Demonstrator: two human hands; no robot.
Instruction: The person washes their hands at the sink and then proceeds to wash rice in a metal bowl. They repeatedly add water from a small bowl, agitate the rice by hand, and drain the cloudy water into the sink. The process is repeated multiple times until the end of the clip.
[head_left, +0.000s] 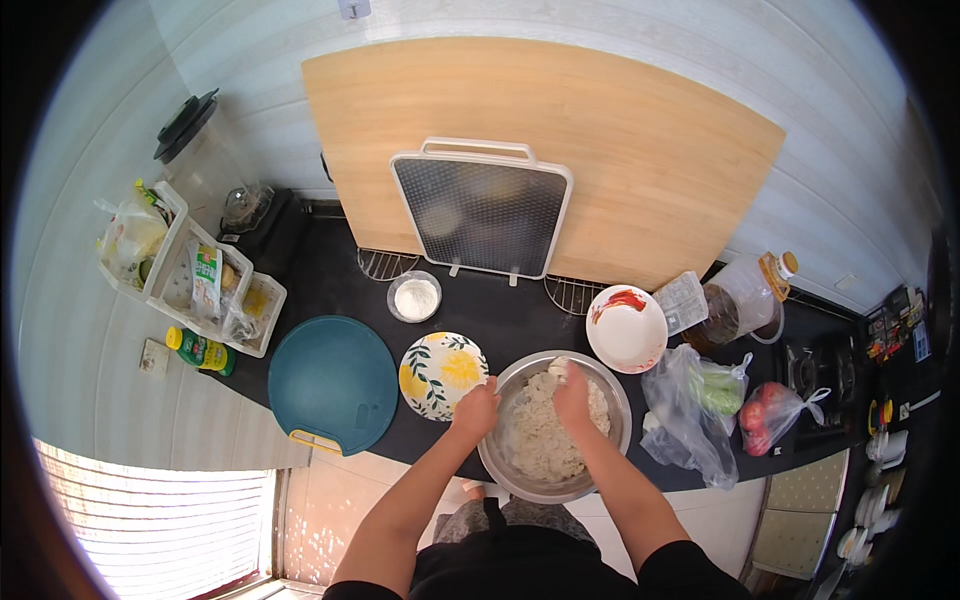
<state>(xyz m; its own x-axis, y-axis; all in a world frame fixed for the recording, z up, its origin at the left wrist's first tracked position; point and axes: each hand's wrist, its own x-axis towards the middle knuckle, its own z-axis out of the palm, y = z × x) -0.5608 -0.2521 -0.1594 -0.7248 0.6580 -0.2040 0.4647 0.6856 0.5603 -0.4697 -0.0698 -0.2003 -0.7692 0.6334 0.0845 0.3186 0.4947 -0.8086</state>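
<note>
A wide stainless steel bowl (621, 427) at the counter's front edge contains shaggy, crumbly dough (547, 442). My left hand (476, 411) grips the bowl's left rim. Inside the bowl, my right hand (574, 397) is curled into the dough, with a pale clump showing at its fingers; the fingertips are partly hidden. Just left of the bowl lies a plate with yellow flowers and dark leaves (439, 375). Behind that plate stands a small clear bowl of white powder (415, 300).
A teal round cutting board (330, 382) overhangs the front edge. Right of the steel bowl are a red-marked white bowl (626, 334), plastic bags (686, 412), bagged red produce (761, 416) and an oil jug (739, 296). Boards (484, 210) lean behind; baskets (202, 277) stand left.
</note>
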